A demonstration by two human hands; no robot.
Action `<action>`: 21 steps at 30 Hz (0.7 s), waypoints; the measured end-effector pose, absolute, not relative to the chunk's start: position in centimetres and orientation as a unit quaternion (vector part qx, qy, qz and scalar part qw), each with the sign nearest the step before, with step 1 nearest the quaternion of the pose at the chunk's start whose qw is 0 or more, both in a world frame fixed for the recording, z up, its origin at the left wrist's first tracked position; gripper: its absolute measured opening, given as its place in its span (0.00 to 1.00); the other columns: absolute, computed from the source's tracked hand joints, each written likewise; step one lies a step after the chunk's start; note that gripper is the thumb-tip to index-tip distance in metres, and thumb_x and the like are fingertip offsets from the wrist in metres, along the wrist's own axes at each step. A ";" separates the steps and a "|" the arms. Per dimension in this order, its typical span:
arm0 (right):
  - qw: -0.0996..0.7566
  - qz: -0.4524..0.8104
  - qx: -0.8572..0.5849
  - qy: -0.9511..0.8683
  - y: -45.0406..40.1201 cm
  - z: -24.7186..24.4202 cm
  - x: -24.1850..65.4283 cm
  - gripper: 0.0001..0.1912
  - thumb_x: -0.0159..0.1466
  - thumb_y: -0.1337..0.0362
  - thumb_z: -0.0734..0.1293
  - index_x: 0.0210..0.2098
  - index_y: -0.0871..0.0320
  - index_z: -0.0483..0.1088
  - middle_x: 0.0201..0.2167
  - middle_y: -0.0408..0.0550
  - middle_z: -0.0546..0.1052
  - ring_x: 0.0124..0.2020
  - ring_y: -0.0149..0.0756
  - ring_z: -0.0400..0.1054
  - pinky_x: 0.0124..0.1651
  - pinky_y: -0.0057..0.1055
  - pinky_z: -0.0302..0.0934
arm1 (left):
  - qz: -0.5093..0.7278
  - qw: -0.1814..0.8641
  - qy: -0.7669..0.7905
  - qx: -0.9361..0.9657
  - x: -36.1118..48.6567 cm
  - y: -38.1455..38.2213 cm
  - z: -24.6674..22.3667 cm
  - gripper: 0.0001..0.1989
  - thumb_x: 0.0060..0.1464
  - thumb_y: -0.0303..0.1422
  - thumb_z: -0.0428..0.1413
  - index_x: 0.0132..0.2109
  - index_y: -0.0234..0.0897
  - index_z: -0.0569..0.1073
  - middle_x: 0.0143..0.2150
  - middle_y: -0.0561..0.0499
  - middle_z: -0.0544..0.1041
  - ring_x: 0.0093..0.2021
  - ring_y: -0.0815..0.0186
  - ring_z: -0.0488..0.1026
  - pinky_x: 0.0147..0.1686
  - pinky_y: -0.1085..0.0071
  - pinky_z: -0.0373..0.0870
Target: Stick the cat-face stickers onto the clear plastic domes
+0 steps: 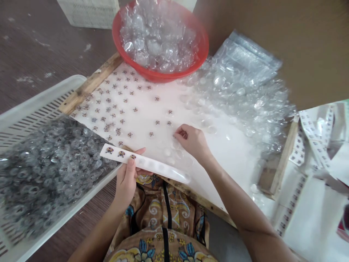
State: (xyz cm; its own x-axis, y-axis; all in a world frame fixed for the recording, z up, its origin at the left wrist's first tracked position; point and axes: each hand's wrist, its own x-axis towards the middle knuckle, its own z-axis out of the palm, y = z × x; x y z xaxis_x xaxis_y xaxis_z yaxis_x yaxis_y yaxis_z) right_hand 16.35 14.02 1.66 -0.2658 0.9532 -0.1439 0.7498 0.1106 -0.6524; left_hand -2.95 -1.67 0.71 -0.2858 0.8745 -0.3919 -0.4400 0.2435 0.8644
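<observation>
My left hand (127, 179) grips a white sticker strip (152, 164) near its left part, with the thumb on top. Three dark cat-like stickers show at the strip's left end; the rest of it is bare. Over the white board (218, 160), my right hand (191, 140) has its thumb and index finger pinched together, and a tiny dark thing at the fingertips is too small to make out. Clear round pieces (170, 153) lie below that hand. Many small stickered pieces (135, 109) are spread over the board's left half.
A red basin (160, 77) of clear plastic pieces stands at the back. Loose clear pieces (256, 105) and plastic bags (245, 58) pile up at the right. At the left is a white crate (89, 198) full of pieces. More sticker strips (293, 203) lie far right.
</observation>
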 end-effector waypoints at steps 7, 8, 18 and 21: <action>0.150 0.249 -0.560 -0.776 14.3 1.4 14.7 0.06 0.62 0.70 0.65 0.33 0.57 0.74 0.36 0.51 0.76 0.34 0.37 0.71 0.40 0.33 0.62 | 0.578 0.567 0.554 0.195 -3.0 -1.6 0.6 0.31 0.62 0.52 0.53 0.57 0.30 0.77 0.35 0.44 0.82 0.35 0.56 0.81 0.33 0.61 0.82; 0.149 0.246 -0.561 -0.776 14.5 1.3 14.6 0.07 0.63 0.71 0.64 0.34 0.57 0.74 0.36 0.51 0.77 0.35 0.38 0.71 0.41 0.33 0.62 | 0.578 0.568 0.553 0.195 -3.0 -1.6 0.5 0.31 0.62 0.53 0.53 0.57 0.30 0.77 0.35 0.44 0.82 0.35 0.56 0.81 0.34 0.61 0.82; 0.203 0.411 -0.469 -0.755 11.0 4.5 13.4 0.10 0.63 0.64 0.69 0.45 0.57 0.71 0.40 0.49 0.79 0.33 0.33 0.72 0.36 0.31 0.65 | 0.570 0.566 0.559 0.206 -2.3 -1.7 1.0 0.29 0.64 0.51 0.52 0.61 0.35 0.74 0.43 0.42 0.82 0.41 0.53 0.81 0.37 0.60 0.83; 0.151 0.531 -0.375 -0.745 9.2 6.1 12.6 0.08 0.63 0.65 0.69 0.43 0.56 0.72 0.34 0.44 0.79 0.31 0.30 0.71 0.35 0.28 0.65 | 0.567 0.554 0.567 0.225 -2.3 -1.8 1.2 0.28 0.64 0.49 0.54 0.62 0.36 0.73 0.48 0.42 0.82 0.45 0.54 0.81 0.40 0.62 0.82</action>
State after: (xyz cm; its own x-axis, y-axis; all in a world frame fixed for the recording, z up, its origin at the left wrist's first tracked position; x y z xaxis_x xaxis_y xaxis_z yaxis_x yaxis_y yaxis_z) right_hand 12.64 9.20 6.11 -0.6734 0.7188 -0.1729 0.3976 0.1549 -0.9044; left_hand -2.29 -1.80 1.22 -0.2852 0.8831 -0.3725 -0.3729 0.2558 0.8919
